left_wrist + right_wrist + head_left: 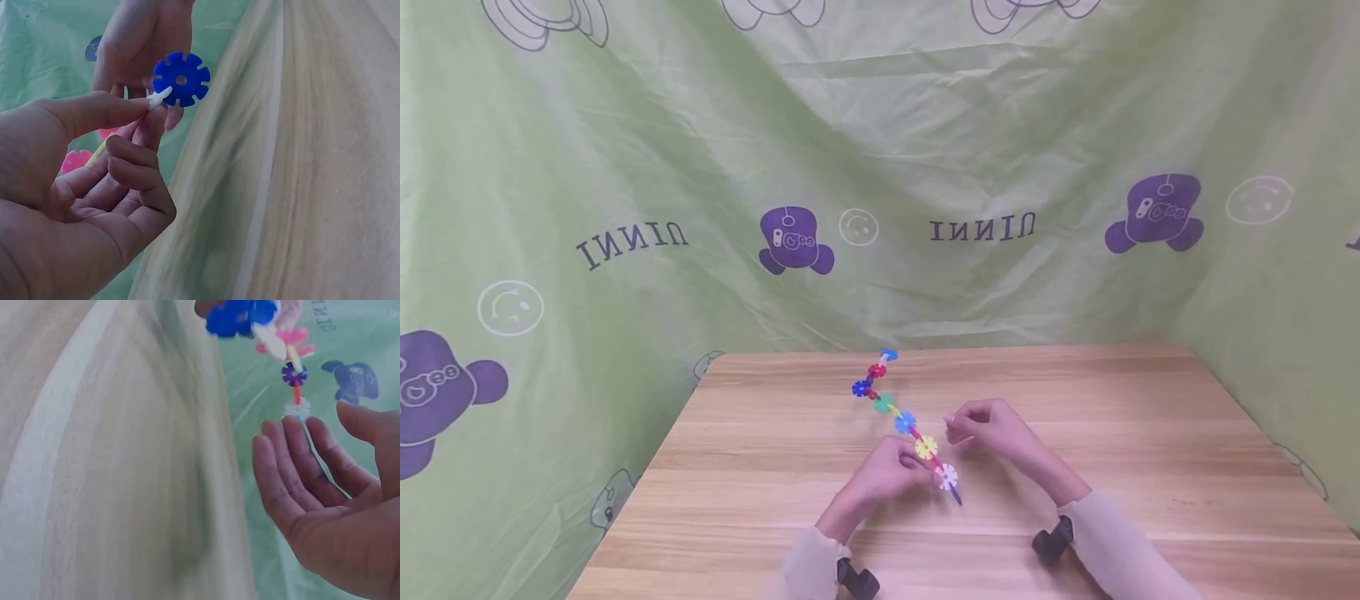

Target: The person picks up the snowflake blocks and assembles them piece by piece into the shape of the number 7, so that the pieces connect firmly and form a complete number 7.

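A chain of interlocking plastic snowflake discs (927, 447) in many colours slants over the table, its far part bending near the back edge. My left hand (887, 473) pinches the white disc (157, 99) near the chain's near end between thumb and forefinger, the other fingers curled below. A dark blue disc (190, 67) is slotted onto that white one and forms the end. To the right of the chain, apart from it, my right hand (996, 429) holds nothing; its fingers (275, 481) are loosely bent in the right wrist view.
The wooden table (737, 517) lies beneath both hands. Behind it and at its sides hangs a green cloth (880, 150) with purple figures and lettering. A black wrist device (1052, 542) sits by the right sleeve, another (857, 579) by the left.
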Action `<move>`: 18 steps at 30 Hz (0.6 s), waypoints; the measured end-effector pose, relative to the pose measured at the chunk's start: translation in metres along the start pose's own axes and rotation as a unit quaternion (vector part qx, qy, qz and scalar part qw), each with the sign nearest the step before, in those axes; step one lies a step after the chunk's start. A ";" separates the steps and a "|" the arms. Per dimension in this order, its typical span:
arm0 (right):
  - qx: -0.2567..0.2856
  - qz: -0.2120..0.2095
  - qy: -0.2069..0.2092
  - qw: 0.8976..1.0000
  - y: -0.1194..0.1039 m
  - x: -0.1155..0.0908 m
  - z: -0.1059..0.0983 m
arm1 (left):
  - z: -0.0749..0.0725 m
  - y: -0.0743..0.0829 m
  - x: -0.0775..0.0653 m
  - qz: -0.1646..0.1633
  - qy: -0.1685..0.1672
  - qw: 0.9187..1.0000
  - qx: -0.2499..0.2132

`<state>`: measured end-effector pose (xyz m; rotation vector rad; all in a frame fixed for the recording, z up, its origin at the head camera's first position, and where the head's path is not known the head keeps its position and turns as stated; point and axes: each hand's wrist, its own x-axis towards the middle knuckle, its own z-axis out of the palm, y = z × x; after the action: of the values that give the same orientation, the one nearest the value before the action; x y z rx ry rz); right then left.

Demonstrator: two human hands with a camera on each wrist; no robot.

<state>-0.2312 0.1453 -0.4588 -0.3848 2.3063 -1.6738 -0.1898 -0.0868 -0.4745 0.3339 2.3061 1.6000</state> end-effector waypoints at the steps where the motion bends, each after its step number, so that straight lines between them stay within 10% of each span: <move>1: 0.015 0.009 -0.001 1.000 0.002 0.002 0.000 | 0.002 0.000 -0.001 0.001 -0.006 1.000 0.004; 18: 0.141 0.071 -0.018 0.987 0.006 0.026 0.019 | 0.020 0.003 -0.011 0.014 -0.148 0.989 0.020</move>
<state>-0.2486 0.1206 -0.4722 -0.1852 1.9810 -1.8675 -0.1717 -0.0728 -0.4763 0.5745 2.1166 1.4091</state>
